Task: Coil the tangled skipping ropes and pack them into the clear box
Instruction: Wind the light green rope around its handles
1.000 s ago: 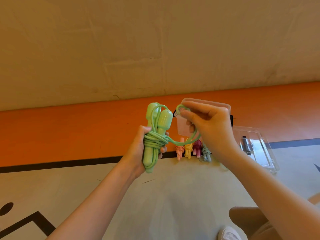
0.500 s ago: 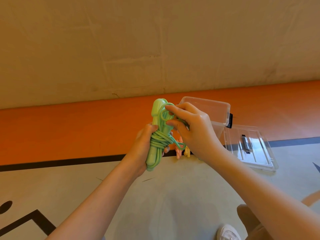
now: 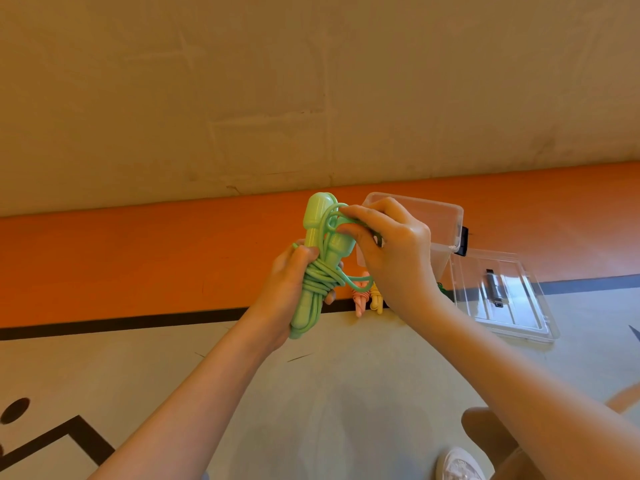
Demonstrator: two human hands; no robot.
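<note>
Head view, looking down at two bare forearms raised over a pale floor (image 3: 346,393).

Left hand (image 3: 287,289) wrapped round a green skipping rope (image 3: 317,271), held upright in the air: fingers curled tight about the middle of the bundle, where the cord is wound several times round the two handles. Handle tops standing side by side above the fist, lower ends sticking out below it.

Right hand (image 3: 391,258) beside the handle tops, thumb and forefinger pinching a loose loop of the same green cord against them; one strand hanging in a short arc from the windings towards the right wrist.

Behind the hands, on the floor by the orange band (image 3: 138,258) along the foot of the wall: a clear box (image 3: 443,220), open, partly hidden by the right hand. Just right of it, a clear lid (image 3: 509,299) lying flat. Between the two hands, low by the black line, a pink coiled rope (image 3: 359,299) and a yellow coiled rope (image 3: 376,299), touching.

At the bottom right edge, a white shoe (image 3: 457,465).
</note>
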